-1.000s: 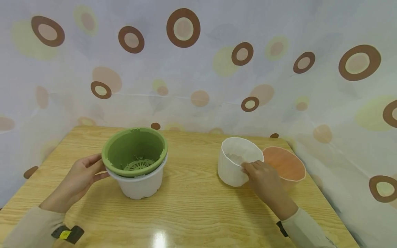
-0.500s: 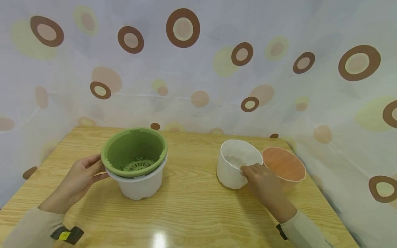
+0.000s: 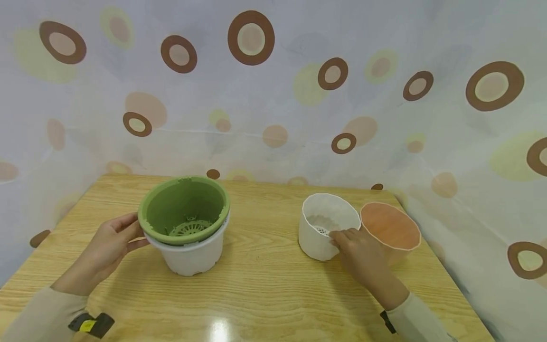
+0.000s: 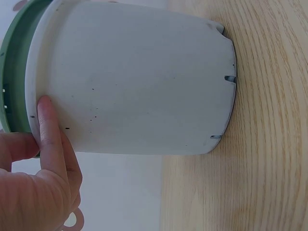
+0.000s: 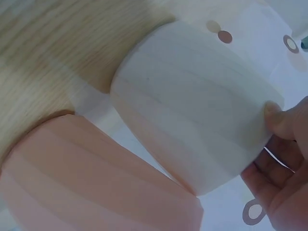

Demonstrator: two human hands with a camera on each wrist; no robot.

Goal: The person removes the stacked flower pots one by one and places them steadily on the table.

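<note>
Right grip (image 3: 361, 251) pinches the near rim of the faceted white pot (image 3: 314, 243), right of centre frame, the pot lying up-left of this nearer hand; left grip (image 3: 113, 240) pinches the nested pots (image 3: 188, 256) by their rim, centre left.

Wood-grain table (image 3: 265, 294), circle-patterned pale backdrop (image 3: 273, 99), glare spot (image 3: 220, 327)

One pot (image 3: 181, 202) is showing green, the second pot (image 3: 190, 260) and third pot (image 3: 311, 237) white, the fourth pot (image 3: 386, 221) orange. Brown rings (image 3: 232, 38) are patterning the pale backdrop (image 3: 256, 102).
</note>
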